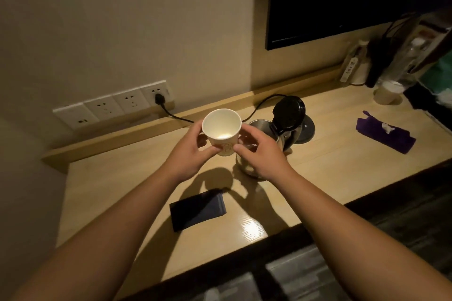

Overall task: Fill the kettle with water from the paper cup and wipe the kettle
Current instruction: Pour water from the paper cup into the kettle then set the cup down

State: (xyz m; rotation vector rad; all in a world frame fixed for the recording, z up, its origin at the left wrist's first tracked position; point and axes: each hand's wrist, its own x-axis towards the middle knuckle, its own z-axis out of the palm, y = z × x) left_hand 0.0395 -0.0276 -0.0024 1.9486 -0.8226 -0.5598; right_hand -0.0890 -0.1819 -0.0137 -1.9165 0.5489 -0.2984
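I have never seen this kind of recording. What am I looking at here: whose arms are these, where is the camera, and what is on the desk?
There is no machine here. A person wears one wide-angle camera on the head, looking forward and down, so the two bare arms are that person's own.

Both hands hold a white paper cup above the wooden desk: the left hand grips its left side, and the fingers of the right hand curl round its right side.

Just behind the cup stands a steel electric kettle with its black lid flipped open. Its round base lies behind it, and a black cord runs to a wall socket. A dark folded cloth lies nearer the person, and a purple tissue pack is on the right.
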